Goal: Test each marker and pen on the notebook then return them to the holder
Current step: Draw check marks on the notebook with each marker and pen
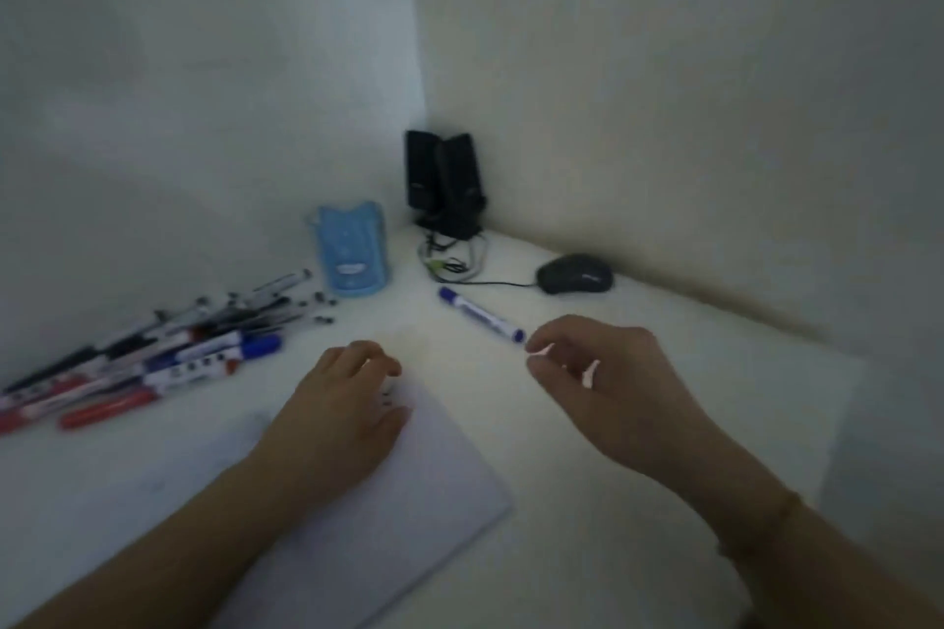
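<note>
Marker just beyond my right hand.
Axis runs up-left, away; right nearer, loosely curled, empty; left hand flat on notebook.

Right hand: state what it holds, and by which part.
Nothing: the right hand hangs loosely curled just short of the blue marker, which lies on the desk.

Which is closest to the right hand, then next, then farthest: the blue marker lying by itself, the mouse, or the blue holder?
From the right hand, head view:
1. Blue marker, lying just beyond the fingertips, up and left.
2. Mouse, farther back by the right wall.
3. Blue holder, standing far off to the left near the corner.
</note>
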A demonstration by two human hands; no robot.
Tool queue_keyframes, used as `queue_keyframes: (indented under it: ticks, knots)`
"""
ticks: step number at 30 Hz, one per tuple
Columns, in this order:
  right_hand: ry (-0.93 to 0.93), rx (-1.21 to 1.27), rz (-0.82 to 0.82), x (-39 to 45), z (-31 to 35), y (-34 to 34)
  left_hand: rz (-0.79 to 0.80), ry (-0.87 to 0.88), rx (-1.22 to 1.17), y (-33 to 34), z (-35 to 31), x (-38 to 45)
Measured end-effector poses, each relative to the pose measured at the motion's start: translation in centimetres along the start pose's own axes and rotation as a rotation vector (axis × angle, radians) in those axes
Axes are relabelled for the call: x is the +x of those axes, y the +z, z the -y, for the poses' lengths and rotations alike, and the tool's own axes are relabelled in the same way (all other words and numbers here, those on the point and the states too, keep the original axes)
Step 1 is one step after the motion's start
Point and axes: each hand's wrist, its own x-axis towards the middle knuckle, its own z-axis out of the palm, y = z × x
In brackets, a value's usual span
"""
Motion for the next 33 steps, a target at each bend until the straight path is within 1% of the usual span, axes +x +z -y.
queue_keyframes:
  ticks: [3, 5, 6, 8, 10, 11, 14, 17, 23, 25, 30, 33]
  knots:
    - [-0.083, -0.163, 0.247, 3.8, 2.3, 5.7, -0.105, -0.239, 0.078, -0.7, 5.7, -0.7]
    - [-0.099, -0.254, 0.35, 5.3, 3.2, 8.1, -0.09, -0.418, 0.139, -1.3, 8.8, -0.7]
    - [-0.106, -0.27, 0.366, 5.8, 3.5, 9.0, -0.079, -0.494, 0.161, -1.6, 10.0, -0.9]
    - [-0.109, -0.251, 0.318, 5.9, 3.7, 10.3, -0.079, -0.585, 0.175, -1.7, 11.4, -1.2]
    - [-0.115, -0.24, 0.254, 5.6, 3.5, 11.1, -0.091, -0.612, 0.175, -1.5, 11.9, -1.3]
    - [-0.123, -0.236, 0.252, 5.4, 3.2, 11.3, -0.085, -0.625, 0.184, -1.3, 12.0, -1.3]
    - [-0.126, -0.193, 0.304, 4.8, 2.4, 10.8, -0.05, -0.657, 0.232, -0.8, 12.0, -1.0]
    - [-0.091, -0.136, 0.313, 4.8, 2.2, 9.9, -0.007, -0.696, 0.238, -0.9, 12.1, -1.2]
    - [-0.078, -0.021, 0.225, 4.8, 2.0, 9.1, -0.116, -0.741, 0.076, -1.3, 12.2, -1.2]
    - [-0.077, 0.009, 0.226, 4.8, 1.8, 9.3, -0.117, -0.731, 0.047, -1.1, 12.1, -0.9]
    - [-0.071, 0.035, 0.277, 4.7, 1.8, 9.9, -0.052, -0.675, 0.204, -1.0, 11.8, -1.0]
    - [-0.085, 0.046, 0.291, 4.5, 1.5, 10.1, -0.069, -0.696, 0.191, -0.9, 11.8, -1.0]
